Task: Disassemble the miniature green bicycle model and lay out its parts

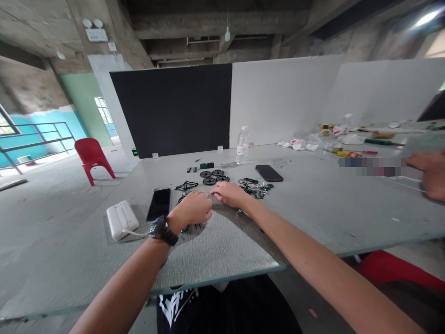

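Note:
Near the table's front, my left hand (pixel 195 208) is closed, its fingers curled under and mostly hidden. My right hand (pixel 227 194) is beside it, thumb and fingers pinched together; whatever is between them is too small to name. Several small black spoked wheels (pixel 209 181) lie just beyond my hands. A small dark bicycle-like frame (pixel 187 185) rests to the left of them. Some green and dark parts lie partly hidden beneath my left hand. To the right of my right hand is a pile of small green, black and silver parts (pixel 257 189).
Left of my hands are a dark phone (pixel 159 204) and a white device (pixel 121 220) with a cable. Another phone (pixel 269 173) and a water bottle (pixel 242 145) stand beyond. Small dark green blocks (pixel 206 165) lie near the panel. Another person's hand (pixel 433 174) is at the right.

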Demonstrator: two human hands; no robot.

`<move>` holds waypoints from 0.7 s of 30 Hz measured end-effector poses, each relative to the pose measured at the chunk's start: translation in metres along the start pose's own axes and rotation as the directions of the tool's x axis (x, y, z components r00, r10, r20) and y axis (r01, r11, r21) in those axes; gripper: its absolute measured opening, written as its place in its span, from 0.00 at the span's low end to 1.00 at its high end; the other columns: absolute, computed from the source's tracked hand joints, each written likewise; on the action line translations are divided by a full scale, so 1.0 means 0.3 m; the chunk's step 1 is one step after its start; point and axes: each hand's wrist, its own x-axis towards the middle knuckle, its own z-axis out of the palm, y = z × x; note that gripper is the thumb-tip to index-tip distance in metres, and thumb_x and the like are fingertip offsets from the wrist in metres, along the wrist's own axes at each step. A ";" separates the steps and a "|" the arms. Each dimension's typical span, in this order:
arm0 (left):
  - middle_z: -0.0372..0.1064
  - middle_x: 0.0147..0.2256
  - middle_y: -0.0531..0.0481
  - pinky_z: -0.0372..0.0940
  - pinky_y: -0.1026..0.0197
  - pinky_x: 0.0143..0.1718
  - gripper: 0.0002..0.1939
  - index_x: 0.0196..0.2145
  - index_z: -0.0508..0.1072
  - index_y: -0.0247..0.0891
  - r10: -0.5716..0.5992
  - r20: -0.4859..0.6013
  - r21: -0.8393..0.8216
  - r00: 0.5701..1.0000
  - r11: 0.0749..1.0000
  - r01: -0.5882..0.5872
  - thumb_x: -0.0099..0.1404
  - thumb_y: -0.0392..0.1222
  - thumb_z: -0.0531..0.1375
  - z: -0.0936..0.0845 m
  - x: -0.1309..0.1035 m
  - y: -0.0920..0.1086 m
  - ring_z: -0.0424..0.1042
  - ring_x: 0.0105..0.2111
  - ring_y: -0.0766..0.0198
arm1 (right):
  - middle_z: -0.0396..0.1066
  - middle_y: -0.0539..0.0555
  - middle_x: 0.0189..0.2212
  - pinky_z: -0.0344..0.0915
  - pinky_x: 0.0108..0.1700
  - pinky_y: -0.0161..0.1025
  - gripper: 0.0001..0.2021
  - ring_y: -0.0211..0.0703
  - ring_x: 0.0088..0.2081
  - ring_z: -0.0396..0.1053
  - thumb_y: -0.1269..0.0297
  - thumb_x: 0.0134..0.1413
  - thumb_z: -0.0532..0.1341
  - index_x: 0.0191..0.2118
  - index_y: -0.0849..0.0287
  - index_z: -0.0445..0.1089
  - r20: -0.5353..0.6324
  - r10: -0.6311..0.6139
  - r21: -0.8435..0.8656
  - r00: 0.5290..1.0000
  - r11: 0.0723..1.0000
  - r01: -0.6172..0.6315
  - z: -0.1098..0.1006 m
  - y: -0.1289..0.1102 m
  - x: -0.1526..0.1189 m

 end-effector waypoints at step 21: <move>0.74 0.29 0.42 0.64 0.57 0.36 0.14 0.29 0.79 0.36 0.014 0.026 -0.024 1.000 1.000 -0.014 0.64 0.38 0.54 -0.004 -0.002 -0.002 0.73 0.33 0.57 | 0.78 0.60 0.36 0.61 0.36 0.42 0.12 0.49 0.36 0.72 0.62 0.60 0.58 0.38 0.55 0.79 -0.045 0.633 -0.006 0.773 0.773 -0.634 -0.149 0.375 -0.205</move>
